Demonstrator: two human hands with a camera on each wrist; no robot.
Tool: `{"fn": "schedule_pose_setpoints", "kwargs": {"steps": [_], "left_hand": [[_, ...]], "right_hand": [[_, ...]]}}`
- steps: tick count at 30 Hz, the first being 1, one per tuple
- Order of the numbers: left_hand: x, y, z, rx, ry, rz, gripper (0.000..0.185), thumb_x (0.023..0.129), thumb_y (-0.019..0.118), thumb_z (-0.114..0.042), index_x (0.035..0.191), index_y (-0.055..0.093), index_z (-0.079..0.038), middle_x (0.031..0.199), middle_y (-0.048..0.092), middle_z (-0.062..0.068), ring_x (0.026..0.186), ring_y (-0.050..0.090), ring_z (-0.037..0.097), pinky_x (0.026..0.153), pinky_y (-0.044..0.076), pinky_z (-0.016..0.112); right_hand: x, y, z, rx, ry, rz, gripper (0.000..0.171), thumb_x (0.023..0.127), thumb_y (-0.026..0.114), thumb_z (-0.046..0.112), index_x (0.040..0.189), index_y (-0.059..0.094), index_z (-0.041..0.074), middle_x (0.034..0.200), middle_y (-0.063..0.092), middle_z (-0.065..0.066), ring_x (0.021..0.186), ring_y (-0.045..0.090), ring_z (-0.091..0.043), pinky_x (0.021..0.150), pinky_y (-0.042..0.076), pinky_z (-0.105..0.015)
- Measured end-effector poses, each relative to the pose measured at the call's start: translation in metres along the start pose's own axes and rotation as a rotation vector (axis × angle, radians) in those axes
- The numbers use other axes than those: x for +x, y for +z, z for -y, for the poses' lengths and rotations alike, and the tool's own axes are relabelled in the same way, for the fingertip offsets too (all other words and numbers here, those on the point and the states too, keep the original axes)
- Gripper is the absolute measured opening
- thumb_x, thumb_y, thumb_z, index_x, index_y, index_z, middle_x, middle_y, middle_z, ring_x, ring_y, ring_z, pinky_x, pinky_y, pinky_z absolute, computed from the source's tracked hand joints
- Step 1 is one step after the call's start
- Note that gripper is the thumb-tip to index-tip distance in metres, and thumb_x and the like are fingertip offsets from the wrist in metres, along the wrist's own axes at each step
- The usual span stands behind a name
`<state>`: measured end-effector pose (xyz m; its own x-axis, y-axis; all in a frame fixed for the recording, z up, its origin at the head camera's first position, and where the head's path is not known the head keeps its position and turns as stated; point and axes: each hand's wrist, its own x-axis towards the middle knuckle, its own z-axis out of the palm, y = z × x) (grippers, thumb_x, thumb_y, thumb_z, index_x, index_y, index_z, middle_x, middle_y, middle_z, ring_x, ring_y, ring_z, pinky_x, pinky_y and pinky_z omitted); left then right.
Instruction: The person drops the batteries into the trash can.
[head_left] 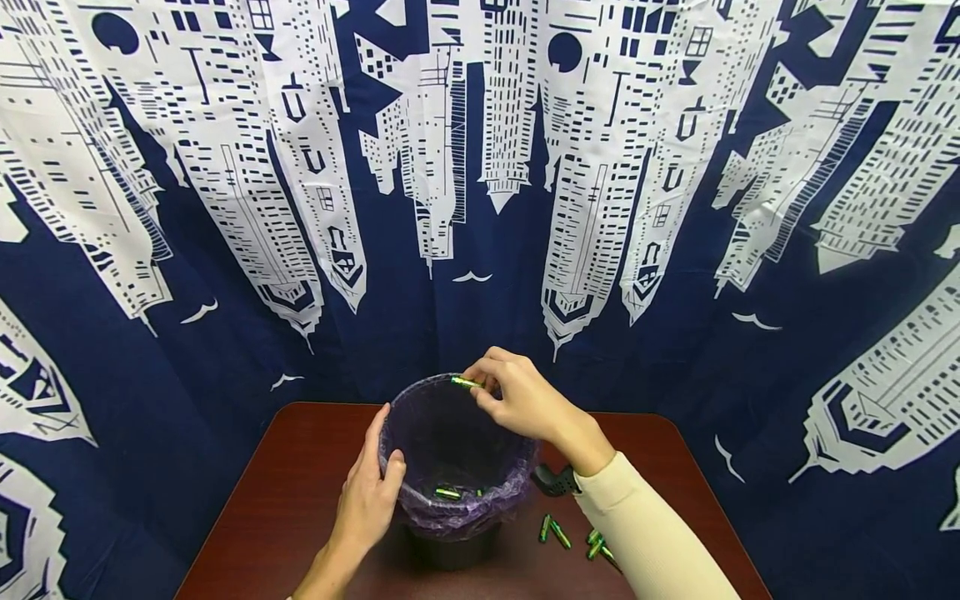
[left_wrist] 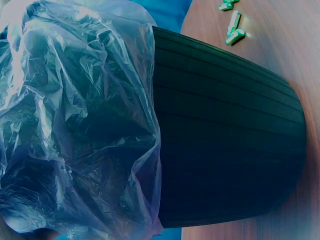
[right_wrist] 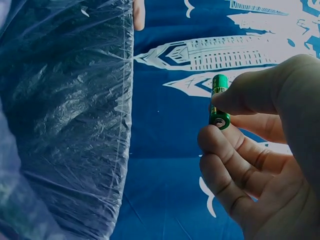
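A small black bin [head_left: 450, 546] lined with a purple plastic bag [head_left: 420, 500] stands on the dark red table [head_left: 285, 492]. My left hand [head_left: 369, 492] grips the bin's near-left rim, thumb inside. My right hand [head_left: 517, 398] hovers over the far rim and pinches a green battery [head_left: 466, 382] between thumb and fingers; the right wrist view shows the same battery [right_wrist: 218, 102] held beside the bag [right_wrist: 65, 115]. A couple of green batteries [head_left: 448, 493] lie at the bottom of the bin. The left wrist view shows the bin's ribbed wall [left_wrist: 225, 135] and the bag [left_wrist: 75, 125].
Several loose green batteries [head_left: 558, 533] lie on the table right of the bin, under my right forearm; the left wrist view also catches these batteries [left_wrist: 233, 30]. A dark blue curtain with white skyscrapers [head_left: 480, 167] hangs behind. A black wrist strap [head_left: 555, 481] sits on my right wrist.
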<state>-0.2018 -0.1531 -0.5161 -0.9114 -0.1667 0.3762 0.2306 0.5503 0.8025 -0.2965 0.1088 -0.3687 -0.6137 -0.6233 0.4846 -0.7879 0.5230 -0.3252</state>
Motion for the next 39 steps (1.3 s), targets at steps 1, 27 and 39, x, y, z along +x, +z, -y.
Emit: {"fn": "schedule_pose_setpoints", "kwargs": {"steps": [1,27,39], "left_hand": [[0.000,0.000,0.000,-0.001,0.000,0.001,0.077,0.111,0.060,-0.029,0.183,0.035,-0.040,0.184,0.052,0.010,0.145,0.072,0.052,0.098,0.061,0.078],[0.003,-0.001,0.004,0.011,0.000,-0.002,0.077,0.114,0.059,-0.027,0.184,0.032,-0.041,0.185,0.049,0.010,0.151,0.068,0.051,0.106,0.058,0.081],[0.000,0.001,0.003,0.015,-0.016,0.015,0.078,0.113,0.059,-0.027,0.184,0.031,-0.041,0.186,0.049,0.010,0.151,0.067,0.051,0.105,0.058,0.082]], "right_hand": [[0.000,0.001,0.000,0.001,0.005,0.007,0.018,0.102,0.081,0.005,0.120,0.086,0.005,0.105,0.075,-0.006,0.088,0.076,-0.019,0.079,0.061,-0.027],[-0.033,-0.004,-0.011,-0.025,0.099,0.064,0.024,0.110,0.080,0.020,0.133,0.085,0.014,0.127,0.076,-0.004,0.104,0.078,-0.020,0.093,0.065,-0.037],[-0.064,-0.012,-0.021,0.022,0.118,-0.027,0.023,0.108,0.082,0.014,0.131,0.085,0.015,0.125,0.078,-0.007,0.099,0.073,-0.018,0.076,0.059,-0.028]]}}
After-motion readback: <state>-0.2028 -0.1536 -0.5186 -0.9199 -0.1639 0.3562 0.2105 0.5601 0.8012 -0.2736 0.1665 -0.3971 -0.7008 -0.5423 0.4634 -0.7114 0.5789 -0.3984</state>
